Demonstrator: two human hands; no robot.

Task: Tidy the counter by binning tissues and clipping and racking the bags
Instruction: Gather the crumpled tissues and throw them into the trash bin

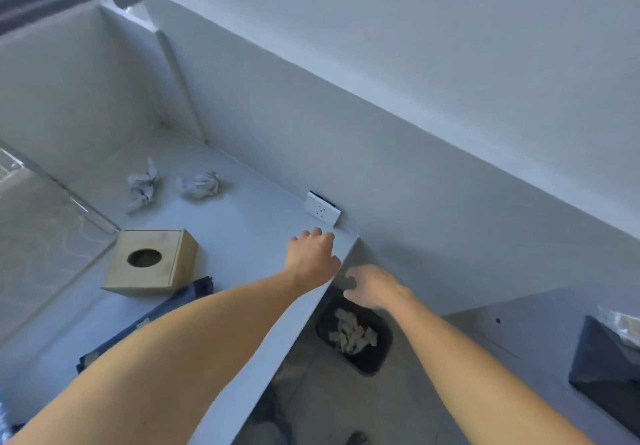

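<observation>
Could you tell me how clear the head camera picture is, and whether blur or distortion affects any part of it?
Head view: the light is soft and bluish, without glare; the wide lens tilts and bends the wall lines; the crumpled tissues and tissue box are fairly sharp; the forearms look smeared; the bin below the counter sits in shadow.

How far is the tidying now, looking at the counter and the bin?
Partly done. The black bin on the floor already holds crumpled paper. In hand: nothing visible; the right hand hangs open above the bin, and the left hand rests near the counter corner. Left: two crumpled tissues near the back wall, and a dark bag beside the wooden tissue box, unclipped.
</observation>
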